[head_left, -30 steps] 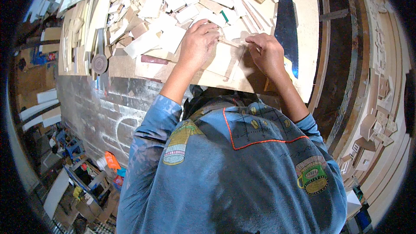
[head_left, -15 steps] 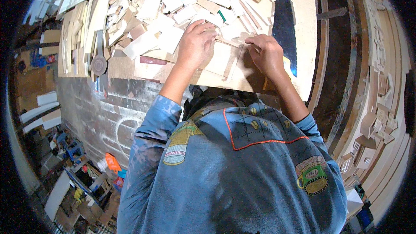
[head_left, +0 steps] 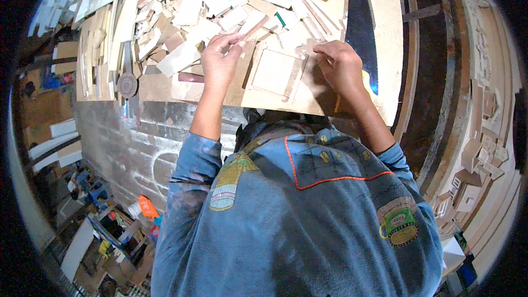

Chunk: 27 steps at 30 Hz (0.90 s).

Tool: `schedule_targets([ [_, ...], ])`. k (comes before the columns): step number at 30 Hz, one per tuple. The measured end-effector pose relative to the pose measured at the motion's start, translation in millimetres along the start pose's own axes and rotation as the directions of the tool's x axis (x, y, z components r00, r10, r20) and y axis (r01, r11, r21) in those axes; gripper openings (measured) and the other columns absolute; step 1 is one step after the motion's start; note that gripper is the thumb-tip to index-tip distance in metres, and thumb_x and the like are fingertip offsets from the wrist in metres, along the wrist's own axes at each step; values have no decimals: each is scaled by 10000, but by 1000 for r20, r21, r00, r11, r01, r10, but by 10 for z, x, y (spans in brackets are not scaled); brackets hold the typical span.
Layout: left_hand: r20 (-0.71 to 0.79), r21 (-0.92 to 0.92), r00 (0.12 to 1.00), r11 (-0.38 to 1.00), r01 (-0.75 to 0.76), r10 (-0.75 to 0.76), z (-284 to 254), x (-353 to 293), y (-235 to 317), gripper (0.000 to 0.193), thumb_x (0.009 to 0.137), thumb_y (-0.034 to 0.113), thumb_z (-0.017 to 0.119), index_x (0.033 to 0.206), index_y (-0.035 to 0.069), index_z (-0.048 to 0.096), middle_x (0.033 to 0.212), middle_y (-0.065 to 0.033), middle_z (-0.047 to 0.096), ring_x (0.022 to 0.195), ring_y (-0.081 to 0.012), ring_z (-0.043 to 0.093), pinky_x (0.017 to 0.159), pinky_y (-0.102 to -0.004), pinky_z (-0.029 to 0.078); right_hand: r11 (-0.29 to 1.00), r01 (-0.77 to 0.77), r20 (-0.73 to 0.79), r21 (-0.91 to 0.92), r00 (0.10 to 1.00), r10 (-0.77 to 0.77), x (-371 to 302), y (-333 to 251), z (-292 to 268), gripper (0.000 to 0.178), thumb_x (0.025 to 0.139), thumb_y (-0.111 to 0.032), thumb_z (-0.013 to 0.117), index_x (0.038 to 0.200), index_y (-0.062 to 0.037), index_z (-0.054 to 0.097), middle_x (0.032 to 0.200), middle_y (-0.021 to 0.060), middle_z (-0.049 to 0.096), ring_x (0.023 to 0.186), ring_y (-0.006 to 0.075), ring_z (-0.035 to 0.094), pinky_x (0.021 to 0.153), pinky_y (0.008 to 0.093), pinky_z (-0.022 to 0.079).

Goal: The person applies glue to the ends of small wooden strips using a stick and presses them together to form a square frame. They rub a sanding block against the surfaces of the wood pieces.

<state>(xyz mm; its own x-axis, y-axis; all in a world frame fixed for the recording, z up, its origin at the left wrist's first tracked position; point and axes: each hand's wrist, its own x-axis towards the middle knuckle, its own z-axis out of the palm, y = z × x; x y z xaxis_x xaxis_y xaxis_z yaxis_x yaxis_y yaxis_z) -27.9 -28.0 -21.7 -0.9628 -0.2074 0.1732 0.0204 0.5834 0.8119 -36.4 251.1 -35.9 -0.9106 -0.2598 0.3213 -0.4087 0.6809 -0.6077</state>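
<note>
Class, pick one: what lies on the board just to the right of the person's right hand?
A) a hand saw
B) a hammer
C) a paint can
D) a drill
A: a hand saw with a dark toothed blade lies lengthwise on the board, just beyond the right hand.

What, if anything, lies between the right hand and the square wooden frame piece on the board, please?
Nothing visible does: the right hand rests at the edge of the square wooden frame piece, with bare board around it.
</note>
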Motion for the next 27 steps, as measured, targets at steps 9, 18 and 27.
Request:
schedule_targets([
  [9, 47, -111, 978, 972, 205, -201, -113, -167, -31, 204, 773, 63, 725, 968, 7, 709, 840, -49, 662, 722, -90, 576, 681, -235, 477, 1000, 16, -12, -1, 1000, -16, 15, 3, 25, 195, 703, -20, 672, 880, -88, 719, 879, 106, 683, 823, 295, 642, 729, 372, 525],
  [18, 126, -302, 938, 888, 347, -323, -44, -286, -102, 204, 806, 59, 711, 1001, 2, 694, 838, -10, 659, 723, -62, 564, 679, -214, 473, 1000, 16, 21, -6, 1000, -15, 20, -43, 0, 182, 735, -7, 676, 899, -75, 719, 886, 107, 690, 824, 280, 650, 738, 345, 526],
  [27, 179, -422, 912, 809, 409, -368, -62, -343, 32, 204, 826, 51, 682, 1023, -1, 674, 843, -3, 655, 765, -61, 569, 731, -212, 467, 999, 15, 6, 35, 1000, -15, 40, -127, -21, 230, 692, 2, 666, 898, -84, 722, 888, 107, 687, 829, 290, 644, 741, 365, 524],
])
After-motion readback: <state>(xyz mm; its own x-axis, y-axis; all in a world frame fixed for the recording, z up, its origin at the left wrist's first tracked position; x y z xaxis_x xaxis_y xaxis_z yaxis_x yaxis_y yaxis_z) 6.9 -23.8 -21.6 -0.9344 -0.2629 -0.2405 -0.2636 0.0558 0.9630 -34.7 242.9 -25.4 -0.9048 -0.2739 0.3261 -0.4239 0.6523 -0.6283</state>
